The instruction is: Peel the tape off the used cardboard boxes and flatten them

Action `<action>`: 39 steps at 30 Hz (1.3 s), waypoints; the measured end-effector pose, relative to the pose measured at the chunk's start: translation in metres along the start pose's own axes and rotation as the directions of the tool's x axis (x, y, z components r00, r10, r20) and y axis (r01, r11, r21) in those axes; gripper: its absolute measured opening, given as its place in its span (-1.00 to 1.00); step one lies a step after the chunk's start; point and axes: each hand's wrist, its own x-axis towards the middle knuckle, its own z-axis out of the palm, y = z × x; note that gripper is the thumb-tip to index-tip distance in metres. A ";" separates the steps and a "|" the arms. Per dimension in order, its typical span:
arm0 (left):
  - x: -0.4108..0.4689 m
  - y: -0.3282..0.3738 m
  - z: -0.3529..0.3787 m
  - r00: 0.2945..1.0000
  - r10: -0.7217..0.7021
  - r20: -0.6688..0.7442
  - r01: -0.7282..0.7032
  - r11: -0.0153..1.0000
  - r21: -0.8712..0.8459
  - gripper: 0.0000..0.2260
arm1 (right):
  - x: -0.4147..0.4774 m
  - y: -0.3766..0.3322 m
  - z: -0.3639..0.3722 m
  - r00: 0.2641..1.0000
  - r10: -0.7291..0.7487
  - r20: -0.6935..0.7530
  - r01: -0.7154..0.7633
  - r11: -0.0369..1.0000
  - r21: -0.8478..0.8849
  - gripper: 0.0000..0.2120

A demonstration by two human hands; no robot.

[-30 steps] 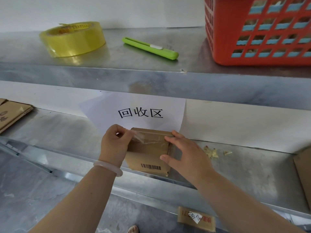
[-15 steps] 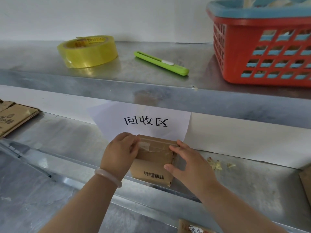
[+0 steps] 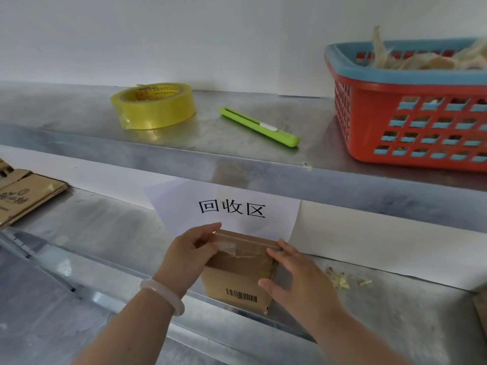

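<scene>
One small cardboard box [image 3: 237, 283] is stood upright directly below the paper sign [image 3: 232, 209], at the front lip of the lower shelf. The clear tape strip [image 3: 238, 250] across its top is only partly lifted. Its loose end is pinched between thumb and fingertips of the left hand [image 3: 189, 252], at the box's upper corner left of the sign. The right hand [image 3: 297, 275] is laid against the box's other side with fingers nearly straight, bracing it and gripping nothing.

The task is judged to be underway. This box is neither stripped nor flattened, while flattened cardboard [image 3: 29, 198] is stacked far left of the sign, its number of pieces not countable. Peeled tape scraps [image 3: 421, 60] are heaped in one red basket [image 3: 411, 127] above and right of the sign. A few scraps [image 3: 340, 280] are scattered lower right. One more cardboard edge [image 3: 481, 312] is seen farther right.

Above the sign, one tape roll [image 3: 152, 105] and one green cutter [image 3: 259, 126] are counted.
</scene>
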 end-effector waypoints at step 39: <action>0.004 -0.009 0.021 0.977 0.215 0.002 -0.176 0.789 0.588 -0.61 | -0.001 -0.004 -0.004 1.000 -0.002 0.018 0.002 1.000 -0.029 -0.36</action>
